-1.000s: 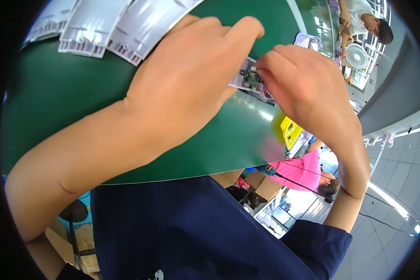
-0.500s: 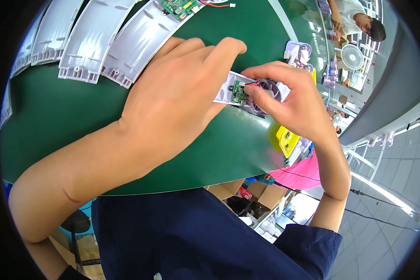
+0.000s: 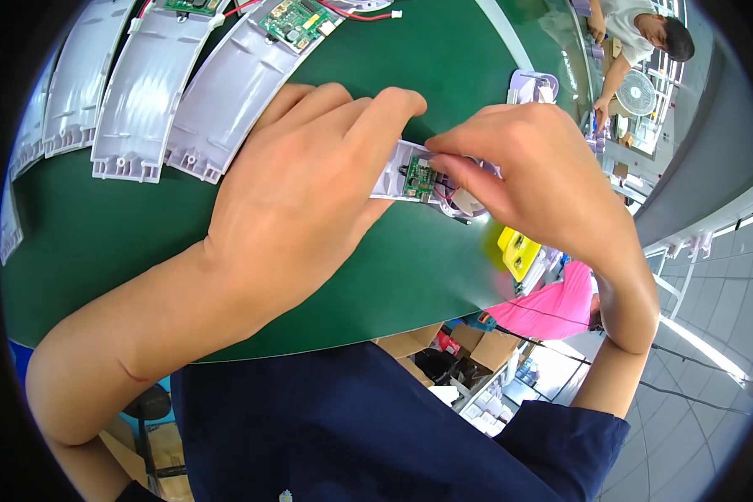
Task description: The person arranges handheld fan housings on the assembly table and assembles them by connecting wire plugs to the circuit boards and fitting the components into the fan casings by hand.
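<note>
A narrow pale plastic housing [image 3: 388,173] lies under my left hand [image 3: 301,192], whose fingers curl round its left part and hide it. A small green circuit board [image 3: 419,177] sits in the housing's exposed part. Thumb and forefinger of my right hand [image 3: 527,163] are pinched together at the board's upper right edge, beside its white socket. Whatever is between those fingertips is too small to make out. Red and dark wires [image 3: 445,197] run from the board to a round fan-like part [image 3: 468,201] at the housing's right end, partly behind my right hand.
Several curved pale housings [image 3: 138,109] lie at the upper left of the green table [image 3: 100,234]; one bears a green board [image 3: 297,23] with a red lead. A yellow tray [image 3: 517,253] stands at the right edge. Across the table, a person [image 3: 636,42] works near a fan [image 3: 634,92].
My right hand has turned, its wrist lifting and moving right, while thumb and forefinger have come together at the board's upper edge. My left hand still holds the housing.
</note>
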Demonstrator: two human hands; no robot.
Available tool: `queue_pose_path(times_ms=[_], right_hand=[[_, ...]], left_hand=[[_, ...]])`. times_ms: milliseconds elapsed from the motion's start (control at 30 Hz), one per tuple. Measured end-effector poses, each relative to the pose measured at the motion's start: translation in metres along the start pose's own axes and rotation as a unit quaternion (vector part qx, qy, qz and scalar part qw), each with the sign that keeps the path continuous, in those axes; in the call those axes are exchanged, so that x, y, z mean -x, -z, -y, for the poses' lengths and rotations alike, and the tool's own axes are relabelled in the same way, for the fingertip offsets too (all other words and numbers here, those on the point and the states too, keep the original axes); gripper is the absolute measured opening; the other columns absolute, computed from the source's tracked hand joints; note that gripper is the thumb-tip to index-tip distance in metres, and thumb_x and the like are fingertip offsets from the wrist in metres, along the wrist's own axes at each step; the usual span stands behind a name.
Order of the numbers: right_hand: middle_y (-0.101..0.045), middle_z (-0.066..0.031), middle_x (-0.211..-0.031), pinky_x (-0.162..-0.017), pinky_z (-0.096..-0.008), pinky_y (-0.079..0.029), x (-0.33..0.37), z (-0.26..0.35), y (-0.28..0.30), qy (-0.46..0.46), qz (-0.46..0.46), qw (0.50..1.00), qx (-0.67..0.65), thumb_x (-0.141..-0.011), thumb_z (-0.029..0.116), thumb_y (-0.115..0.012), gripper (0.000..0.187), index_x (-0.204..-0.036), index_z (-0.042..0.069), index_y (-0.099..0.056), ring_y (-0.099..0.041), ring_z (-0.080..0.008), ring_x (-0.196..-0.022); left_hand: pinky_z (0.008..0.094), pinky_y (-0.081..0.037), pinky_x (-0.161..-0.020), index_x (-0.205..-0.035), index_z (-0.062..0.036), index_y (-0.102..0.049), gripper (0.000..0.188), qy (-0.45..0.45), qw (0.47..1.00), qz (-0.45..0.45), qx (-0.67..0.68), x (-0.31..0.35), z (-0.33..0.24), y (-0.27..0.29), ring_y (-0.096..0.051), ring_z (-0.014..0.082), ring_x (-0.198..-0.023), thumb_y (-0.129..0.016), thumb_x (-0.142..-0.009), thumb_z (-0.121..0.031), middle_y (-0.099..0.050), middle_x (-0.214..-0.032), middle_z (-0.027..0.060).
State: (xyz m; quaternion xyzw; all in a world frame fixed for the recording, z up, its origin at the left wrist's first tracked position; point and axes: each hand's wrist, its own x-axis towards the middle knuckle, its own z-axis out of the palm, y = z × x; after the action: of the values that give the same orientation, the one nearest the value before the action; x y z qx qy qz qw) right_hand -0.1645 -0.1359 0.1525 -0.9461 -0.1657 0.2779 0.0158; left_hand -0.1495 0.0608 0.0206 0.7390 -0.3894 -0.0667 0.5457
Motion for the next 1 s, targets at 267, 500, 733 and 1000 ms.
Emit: queue_pose_path(times_ms=[267,500,733,1000], right_hand=[[-0.074,-0.015,-0.08,-0.067,-0.0458,-0.056,0.008,0.0,0.0,-0.029,-0.013,0.999,-0.024,-0.088,0.014,-0.075,0.011,-0.093,0.005,-0.08,-0.07,-0.0373,-0.072],[-0.076,-0.0124,-0.115,-0.09,-0.0446,-0.056,0.039,0.0,-0.053,-0.083,-0.299,0.938,-0.155,-0.096,0.028,-0.073,0.032,-0.12,0.005,-0.073,-0.07,-0.0328,-0.106],[-0.05,-0.0187,-0.157,-0.116,-0.0577,-0.038,0.072,-0.045,-0.151,-0.31,-0.535,0.779,-0.104,-0.093,0.041,-0.075,0.068,-0.15,0.01,-0.055,-0.046,-0.0485,-0.142],[-0.041,-0.0249,-0.162,-0.119,-0.0626,-0.032,0.037,-0.078,-0.184,-0.331,-0.555,0.759,-0.079,-0.089,0.045,-0.074,0.076,-0.151,0.006,-0.053,-0.033,-0.0556,-0.148]], left_hand=[[0.0447,-0.047,-0.092,-0.128,-0.0099,-0.061,0.066,-0.002,1.0,0.018,-0.012,-0.011,-0.011,0.011,-0.062,0.0343,-0.101,-0.089,-0.069,-0.002,-0.072,-0.107,0.0078],[0.0449,-0.045,-0.088,-0.123,-0.0064,-0.065,0.053,-0.051,0.991,0.063,-0.108,-0.002,-0.012,0.016,-0.061,0.0328,-0.096,-0.087,-0.075,-0.013,-0.064,-0.102,0.0108],[0.0448,-0.049,-0.083,-0.149,-0.0018,-0.047,0.077,-0.036,0.949,0.173,-0.262,0.0,-0.048,0.004,-0.065,0.0377,-0.096,-0.084,-0.085,-0.024,-0.063,-0.114,0.0177],[0.053,-0.055,-0.088,-0.161,-0.0059,-0.037,0.074,-0.028,0.948,0.149,-0.281,-0.022,-0.048,-0.024,-0.065,0.0501,-0.109,-0.068,-0.094,-0.01,-0.044,-0.152,0.0288]])
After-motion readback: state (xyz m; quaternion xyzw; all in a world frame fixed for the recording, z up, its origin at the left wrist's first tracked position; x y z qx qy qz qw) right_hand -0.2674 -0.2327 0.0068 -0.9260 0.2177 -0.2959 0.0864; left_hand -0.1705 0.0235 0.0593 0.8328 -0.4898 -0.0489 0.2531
